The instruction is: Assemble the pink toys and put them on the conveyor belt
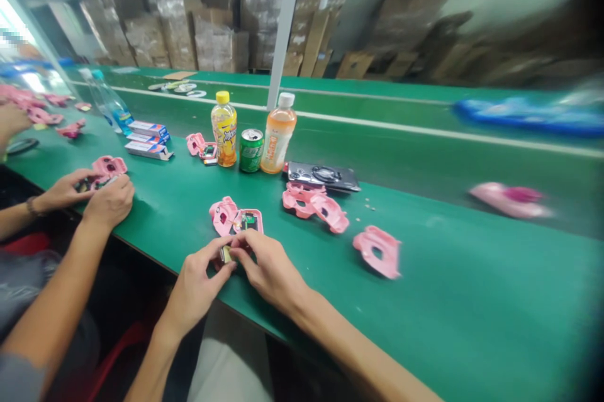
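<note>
Left hand [198, 282]: thumb and forefinger pinch a small part [226, 255], straight in front of the green can [251, 150], at the near edge of the surface [448, 301].
Right hand [270, 267]: fingertips grip the same part from the other side, probably because it is so tiny.
Open pink shell [249, 221]: one, circuit side up, between can and hands, likely kept within reach.
Second pink shell [223, 213]: one, touching the open one.
Loose pink shells [314, 204]: two overlapping right of the can, and one more further right.
Bottles [278, 133]: two, upright, flanking the can, apparently set behind the work.
Co-worker's hands [111, 201]: two, well left of the can.
</note>
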`<state>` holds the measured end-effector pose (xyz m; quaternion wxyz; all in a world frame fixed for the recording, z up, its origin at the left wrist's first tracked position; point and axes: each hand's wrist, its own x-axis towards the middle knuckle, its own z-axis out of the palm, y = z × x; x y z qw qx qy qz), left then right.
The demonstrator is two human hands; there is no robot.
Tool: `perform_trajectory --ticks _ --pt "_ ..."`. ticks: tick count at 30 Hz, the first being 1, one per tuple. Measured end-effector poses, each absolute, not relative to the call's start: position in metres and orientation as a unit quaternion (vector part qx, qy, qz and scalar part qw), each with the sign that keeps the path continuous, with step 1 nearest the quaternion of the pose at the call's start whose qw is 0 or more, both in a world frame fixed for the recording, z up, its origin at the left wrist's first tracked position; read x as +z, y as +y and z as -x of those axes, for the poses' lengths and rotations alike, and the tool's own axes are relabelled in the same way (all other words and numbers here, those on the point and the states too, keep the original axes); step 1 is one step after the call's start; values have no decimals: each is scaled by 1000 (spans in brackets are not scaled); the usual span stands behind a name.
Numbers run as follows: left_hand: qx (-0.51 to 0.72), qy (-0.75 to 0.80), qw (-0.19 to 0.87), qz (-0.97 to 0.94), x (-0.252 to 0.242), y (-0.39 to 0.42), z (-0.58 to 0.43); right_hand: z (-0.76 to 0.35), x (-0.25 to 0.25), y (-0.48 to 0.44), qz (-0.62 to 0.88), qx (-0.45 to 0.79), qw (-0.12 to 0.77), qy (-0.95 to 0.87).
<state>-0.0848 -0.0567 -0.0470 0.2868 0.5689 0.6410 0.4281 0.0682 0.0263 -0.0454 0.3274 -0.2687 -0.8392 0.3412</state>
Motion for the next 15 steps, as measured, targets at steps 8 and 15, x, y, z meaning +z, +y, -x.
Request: perform_trajectory --ticks 8,15 --pt "468 642 279 -540 -52 -57 84 -72 -47 24 253 331 324 -849" --pt "477 648 253 -537 -51 -54 84 -80 -26 18 228 289 346 -863"
